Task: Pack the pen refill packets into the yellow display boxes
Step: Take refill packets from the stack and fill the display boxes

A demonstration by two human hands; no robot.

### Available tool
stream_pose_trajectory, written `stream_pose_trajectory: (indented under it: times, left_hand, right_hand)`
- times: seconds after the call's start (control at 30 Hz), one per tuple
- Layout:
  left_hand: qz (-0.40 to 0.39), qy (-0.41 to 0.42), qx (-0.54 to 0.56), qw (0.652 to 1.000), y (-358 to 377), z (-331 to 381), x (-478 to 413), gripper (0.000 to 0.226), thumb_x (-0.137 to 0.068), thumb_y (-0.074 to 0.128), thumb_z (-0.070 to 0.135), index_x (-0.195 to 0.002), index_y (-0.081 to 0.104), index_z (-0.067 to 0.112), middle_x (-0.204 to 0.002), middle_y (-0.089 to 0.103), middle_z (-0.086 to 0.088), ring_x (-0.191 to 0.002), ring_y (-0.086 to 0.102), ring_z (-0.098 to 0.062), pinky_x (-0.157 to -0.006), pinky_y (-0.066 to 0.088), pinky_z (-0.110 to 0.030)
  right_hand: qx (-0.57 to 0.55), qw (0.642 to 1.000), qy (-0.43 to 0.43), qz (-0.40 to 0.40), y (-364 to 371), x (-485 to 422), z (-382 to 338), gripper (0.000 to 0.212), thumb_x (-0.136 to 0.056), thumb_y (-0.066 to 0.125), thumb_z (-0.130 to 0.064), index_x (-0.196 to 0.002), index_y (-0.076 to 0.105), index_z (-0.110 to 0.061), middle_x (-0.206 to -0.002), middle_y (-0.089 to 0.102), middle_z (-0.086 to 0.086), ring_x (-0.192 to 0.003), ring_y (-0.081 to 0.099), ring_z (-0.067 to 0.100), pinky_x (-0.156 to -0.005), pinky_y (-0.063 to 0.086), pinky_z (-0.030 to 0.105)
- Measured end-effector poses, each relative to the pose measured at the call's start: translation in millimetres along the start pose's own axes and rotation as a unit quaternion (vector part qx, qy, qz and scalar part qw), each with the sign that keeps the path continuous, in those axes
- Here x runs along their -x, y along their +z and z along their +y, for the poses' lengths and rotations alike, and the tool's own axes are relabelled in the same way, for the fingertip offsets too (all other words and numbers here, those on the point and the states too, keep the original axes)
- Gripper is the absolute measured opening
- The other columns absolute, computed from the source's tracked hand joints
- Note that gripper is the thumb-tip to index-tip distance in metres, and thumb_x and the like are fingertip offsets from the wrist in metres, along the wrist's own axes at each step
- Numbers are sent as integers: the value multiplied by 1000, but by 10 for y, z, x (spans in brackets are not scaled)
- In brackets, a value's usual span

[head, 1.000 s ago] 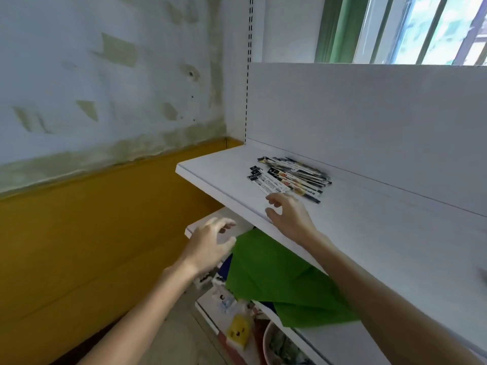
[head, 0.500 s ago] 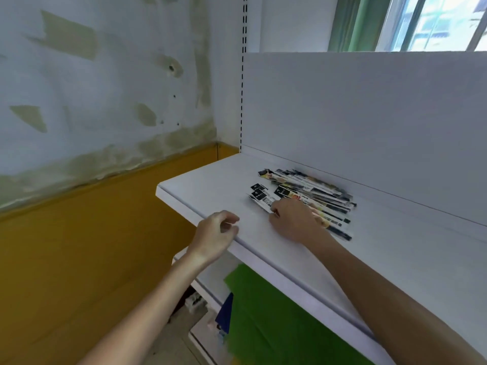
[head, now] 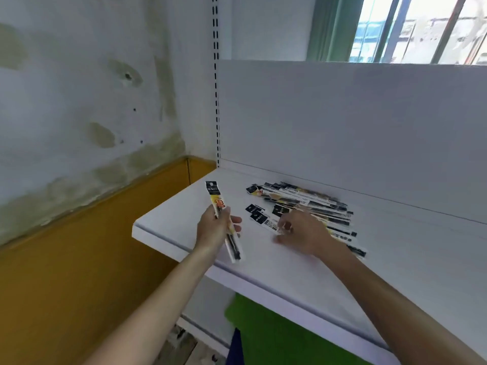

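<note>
One pen refill packet (head: 216, 197) stands nearly upright, tilted a little, in your left hand (head: 214, 229), whose fingers curl round its middle above the shelf's (head: 179, 214) front left part; the pile of packets (head: 303, 204) lies flat on the shelf near the white back panel (head: 342, 127); your right hand (head: 303, 233) sits on the pile's near edge, blurred, so I cannot tell its grip; a green sheet (head: 276, 335) shows below the shelf.

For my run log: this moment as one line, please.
left hand: grips one refill packet | right hand: on packet pile, grip blurred | pile: on white shelf | yellow boxes: not in view
</note>
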State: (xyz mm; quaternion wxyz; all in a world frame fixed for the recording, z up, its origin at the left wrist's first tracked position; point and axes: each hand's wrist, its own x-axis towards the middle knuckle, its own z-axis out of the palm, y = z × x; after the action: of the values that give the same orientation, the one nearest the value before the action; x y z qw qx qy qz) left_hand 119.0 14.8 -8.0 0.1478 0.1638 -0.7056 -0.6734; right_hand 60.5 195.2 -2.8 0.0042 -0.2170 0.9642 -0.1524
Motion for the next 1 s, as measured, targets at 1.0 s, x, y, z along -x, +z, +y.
stream_pose_trajectory:
  times: [1.0]
  left_hand:
    - [-182,27,-9,983,-229,-4,-336,16,-99,32,15,-111,43,16,-86,59,-3,-63,48,-12,-56,44,-23]
  right_hand:
    - [102,979,80,160,202,-89,-309,23,-91,43,-18,-83,61,-7,-91,60,9,-87,57,29,-61,35,30]
